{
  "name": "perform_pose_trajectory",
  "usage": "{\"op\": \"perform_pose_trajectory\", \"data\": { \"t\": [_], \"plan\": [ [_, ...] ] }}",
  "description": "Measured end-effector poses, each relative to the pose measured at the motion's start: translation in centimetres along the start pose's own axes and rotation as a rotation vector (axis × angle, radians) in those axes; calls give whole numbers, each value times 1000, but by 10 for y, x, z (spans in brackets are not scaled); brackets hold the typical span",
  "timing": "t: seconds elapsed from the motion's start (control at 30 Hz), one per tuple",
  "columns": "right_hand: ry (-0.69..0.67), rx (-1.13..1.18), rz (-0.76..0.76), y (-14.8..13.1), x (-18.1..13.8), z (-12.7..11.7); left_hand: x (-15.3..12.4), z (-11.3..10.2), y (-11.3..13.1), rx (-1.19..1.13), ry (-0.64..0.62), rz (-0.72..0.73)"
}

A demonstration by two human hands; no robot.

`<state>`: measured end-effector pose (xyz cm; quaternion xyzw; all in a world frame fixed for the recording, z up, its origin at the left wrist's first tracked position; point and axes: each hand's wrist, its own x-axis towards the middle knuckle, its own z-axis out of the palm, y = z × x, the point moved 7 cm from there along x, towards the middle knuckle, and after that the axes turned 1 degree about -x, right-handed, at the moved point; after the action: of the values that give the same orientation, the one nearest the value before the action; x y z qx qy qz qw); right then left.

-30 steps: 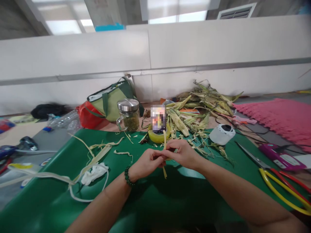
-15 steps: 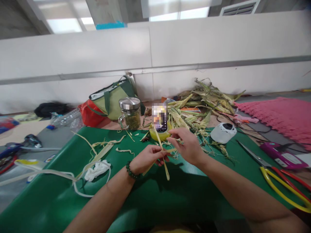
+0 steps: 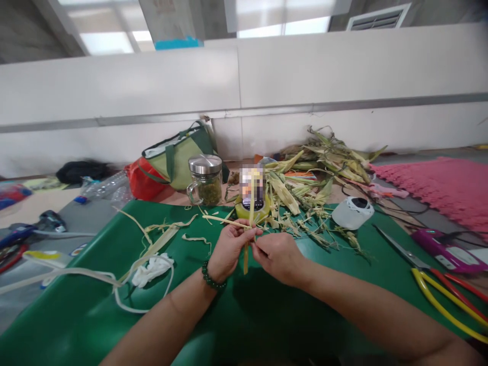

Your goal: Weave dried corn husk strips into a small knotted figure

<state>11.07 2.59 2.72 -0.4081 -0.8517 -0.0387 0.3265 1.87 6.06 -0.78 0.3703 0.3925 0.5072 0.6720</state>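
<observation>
Pale yellow corn husk strips (image 3: pixel 251 201) cross each other above the green mat; one points away from me and another (image 3: pixel 223 220) juts out to the left. My left hand (image 3: pixel 232 249), with a beaded bracelet (image 3: pixel 213 276) at the wrist, pinches them at the crossing. Curled fingers of my right hand (image 3: pixel 281 258) are closed right beside it, gripping at the near side of the crossing; the bit in those fingertips is mostly hidden. Behind the strips a phone (image 3: pixel 256 195), partly blurred out, leans in a yellow holder (image 3: pixel 242 213).
The green mat (image 3: pixel 183 320) carries husk scraps (image 3: pixel 168 236) and a white cord (image 3: pixel 118 295) at left. Large scissors (image 3: pixel 419 262), a white roll (image 3: pixel 351 213) and a purple glue gun (image 3: pixel 444 251) lie right. A jar (image 3: pixel 206 185) and a husk pile (image 3: pixel 328 157) stand behind.
My right hand has come down and left, from spread fingers to a closed grip beside my left hand. The crossed strips have turned; one end now sticks out to the left.
</observation>
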Motion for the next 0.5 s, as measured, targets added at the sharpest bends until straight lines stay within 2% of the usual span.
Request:
{"op": "perform_pose_trajectory", "data": {
  "t": [0.13, 0.23, 0.5],
  "plan": [
    [29, 14, -71, -14, -4, -1, -2, -4, 5, -20, 79, 111],
    [27, 47, -98, -20, -6, -4, -3, -6, 11, 45, 92, 175],
    [-6, 131, -77, -17, -8, -8, 3, -11, 13, 79, 94, 163]
  ]
}}
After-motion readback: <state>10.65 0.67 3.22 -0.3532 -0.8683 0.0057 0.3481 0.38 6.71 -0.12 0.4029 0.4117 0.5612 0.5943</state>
